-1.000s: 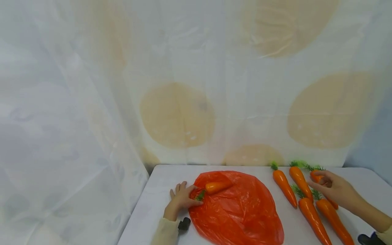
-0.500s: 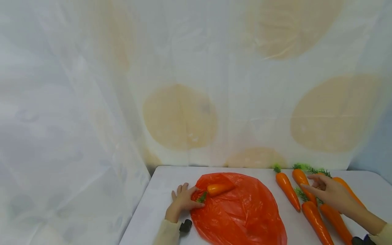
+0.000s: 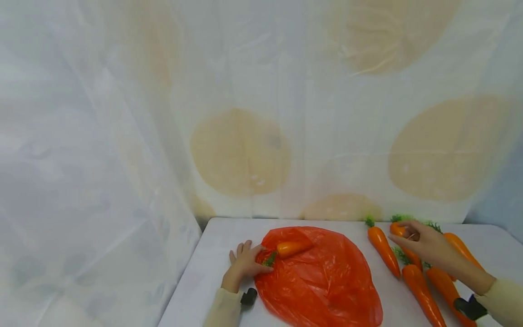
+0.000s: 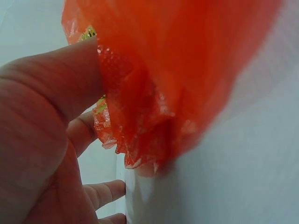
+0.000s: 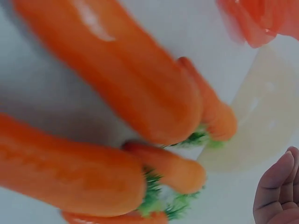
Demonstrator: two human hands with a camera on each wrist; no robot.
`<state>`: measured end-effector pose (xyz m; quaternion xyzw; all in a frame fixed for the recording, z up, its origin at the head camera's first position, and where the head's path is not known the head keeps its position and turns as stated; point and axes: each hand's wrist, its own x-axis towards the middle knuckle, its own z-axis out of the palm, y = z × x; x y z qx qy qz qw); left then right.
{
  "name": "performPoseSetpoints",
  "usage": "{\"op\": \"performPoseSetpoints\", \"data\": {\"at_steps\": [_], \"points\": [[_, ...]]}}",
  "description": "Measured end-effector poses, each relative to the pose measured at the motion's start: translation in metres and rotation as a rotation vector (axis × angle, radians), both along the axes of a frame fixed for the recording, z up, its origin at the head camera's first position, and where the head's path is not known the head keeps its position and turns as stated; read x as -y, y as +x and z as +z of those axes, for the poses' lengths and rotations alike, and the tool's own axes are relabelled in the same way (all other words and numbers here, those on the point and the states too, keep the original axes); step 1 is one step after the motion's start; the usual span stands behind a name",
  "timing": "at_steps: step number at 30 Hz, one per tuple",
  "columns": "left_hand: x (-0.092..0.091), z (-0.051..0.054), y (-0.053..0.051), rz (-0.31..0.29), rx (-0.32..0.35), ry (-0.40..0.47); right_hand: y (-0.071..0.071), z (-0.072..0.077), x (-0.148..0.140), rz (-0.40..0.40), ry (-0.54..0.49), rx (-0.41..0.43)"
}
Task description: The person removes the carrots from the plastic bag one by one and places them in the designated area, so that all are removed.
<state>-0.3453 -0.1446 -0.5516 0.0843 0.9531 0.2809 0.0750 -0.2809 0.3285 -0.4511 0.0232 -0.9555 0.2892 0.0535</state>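
A thin red plastic bag (image 3: 323,277) lies spread on the table, with a carrot (image 3: 291,248) showing at its left end, green top outward. My left hand (image 3: 244,265) touches the bag's edge there, thumb and forefinger spread on either side of the green top. In the left wrist view the red film hides the thumb tip. My right hand (image 3: 425,240) hovers over the loose carrots, fingers slightly bent, covering part of an upper carrot (image 3: 397,229). In the right wrist view nothing shows between the fingers of the right hand (image 5: 280,191).
Several loose carrots lie right of the bag: one upright carrot (image 3: 383,250) nearest it, two lower carrots (image 3: 422,293) towards the front, and a slanting carrot (image 3: 461,250) at the far right. A patterned sheet (image 3: 327,172) hangs behind the white table (image 3: 229,227).
My right hand has moved left from the right-hand carrot to above the upper carrot beside it, uncovering the right one, which now lies farther right. My left hand stays at the bag.
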Motion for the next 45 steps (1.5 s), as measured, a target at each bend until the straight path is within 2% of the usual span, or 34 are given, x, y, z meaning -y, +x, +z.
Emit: {"op": "performPoseSetpoints", "data": {"at_steps": [7, 12, 19, 25, 32, 40, 45], "points": [[-0.001, 0.001, -0.003, 0.008, -0.003, -0.008, -0.010, 0.005, 0.022, 0.100, -0.034, -0.124], [0.000, -0.001, -0.003, 0.003, 0.000, -0.010, -0.014, 0.004, 0.035, 0.180, -0.086, -0.108], [0.000, -0.001, -0.003, 0.004, -0.002, -0.001, -0.022, 0.006, 0.056, 0.177, -0.062, -0.144], [0.000, 0.002, -0.003, 0.000, -0.006, -0.008, -0.025, 0.007, 0.074, 0.228, -0.106, -0.158], [-0.002, -0.001, -0.001, 0.002, 0.000, -0.004, -0.027, 0.006, 0.094, 0.279, -0.138, -0.141], [-0.001, -0.003, 0.001, 0.005, 0.012, -0.001, -0.034, -0.003, 0.114, 0.316, -0.166, -0.090], [0.001, -0.001, -0.001, 0.006, 0.002, 0.001, -0.040, -0.002, 0.126, 0.342, -0.171, -0.124]]}}
